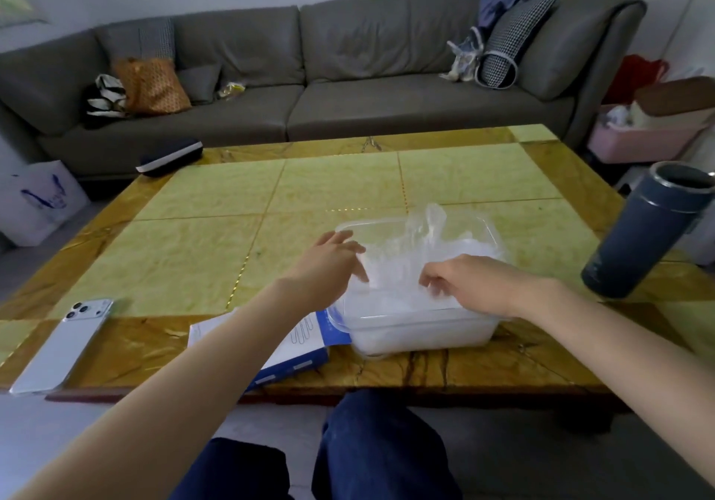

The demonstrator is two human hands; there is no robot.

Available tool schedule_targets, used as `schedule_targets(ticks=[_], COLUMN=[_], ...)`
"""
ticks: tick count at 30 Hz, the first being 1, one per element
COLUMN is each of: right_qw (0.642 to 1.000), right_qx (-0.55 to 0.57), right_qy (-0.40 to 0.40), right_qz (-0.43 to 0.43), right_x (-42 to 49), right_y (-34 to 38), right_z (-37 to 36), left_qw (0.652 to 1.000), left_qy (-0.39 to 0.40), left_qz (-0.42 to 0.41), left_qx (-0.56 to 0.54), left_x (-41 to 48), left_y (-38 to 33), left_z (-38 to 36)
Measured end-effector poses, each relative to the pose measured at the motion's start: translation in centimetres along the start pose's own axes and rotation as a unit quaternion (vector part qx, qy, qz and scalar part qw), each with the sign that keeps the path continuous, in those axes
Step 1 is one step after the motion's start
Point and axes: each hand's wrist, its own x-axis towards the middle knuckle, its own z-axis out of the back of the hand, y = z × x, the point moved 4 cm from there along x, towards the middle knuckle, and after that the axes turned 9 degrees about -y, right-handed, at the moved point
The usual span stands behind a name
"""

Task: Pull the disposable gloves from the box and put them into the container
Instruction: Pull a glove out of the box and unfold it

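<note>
A clear plastic container [421, 331] stands near the table's front edge, filled with thin see-through disposable gloves [402, 259]; one glove sticks up at its far side. My left hand [332, 263] reaches over the container's left rim, fingers spread and touching the gloves. My right hand [470, 283] is inside the container from the right, fingers curled onto the glove pile. The blue and white glove box [298, 348] lies flat to the left of the container, partly under my left forearm.
A silver phone [64, 346] lies at the front left of the yellow tiled table [216, 228]. A dark tumbler [646, 228] stands at the right edge. A dark case [170, 157] sits at the far left corner. A grey sofa lies beyond.
</note>
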Motion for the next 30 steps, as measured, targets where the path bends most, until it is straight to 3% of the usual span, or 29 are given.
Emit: schedule_targets(ticks=[3, 5, 11, 17, 25, 28, 30], right_qw=[0.995, 0.989, 0.993, 0.983, 0.98, 0.981, 0.98], right_qx=[0.046, 0.064, -0.08, -0.097, -0.107, -0.128, -0.139], right_qy=[-0.087, -0.135, 0.077, 0.14, 0.147, 0.091, 0.009], right_qz=[-0.017, 0.003, -0.035, -0.073, -0.086, -0.116, -0.139], right_x=[0.4, 1.1, 3.4, 4.4, 4.1, 4.0, 4.3], right_y=[0.6, 0.9, -1.2, -3.6, -3.0, -2.3, -1.3], right_z=[1.5, 1.9, -2.9, -4.8, -4.3, -3.3, -2.0], left_qw=[0.996, 0.995, 0.977, 0.96, 0.963, 0.973, 0.981], left_qy=[-0.081, -0.08, 0.207, 0.272, 0.265, 0.221, 0.165], left_qz=[0.024, 0.052, 0.048, 0.067, 0.049, 0.004, -0.015], left_qx=[-0.001, -0.04, 0.033, -0.002, 0.019, 0.074, 0.097], left_x=[1.1, 1.9, 3.1, 4.3, 3.8, 3.4, 3.4], left_y=[-0.9, -1.7, -2.9, -2.4, -2.8, -3.0, -3.1], left_z=[0.9, 0.4, -6.0, -8.8, -8.0, -6.6, -5.1])
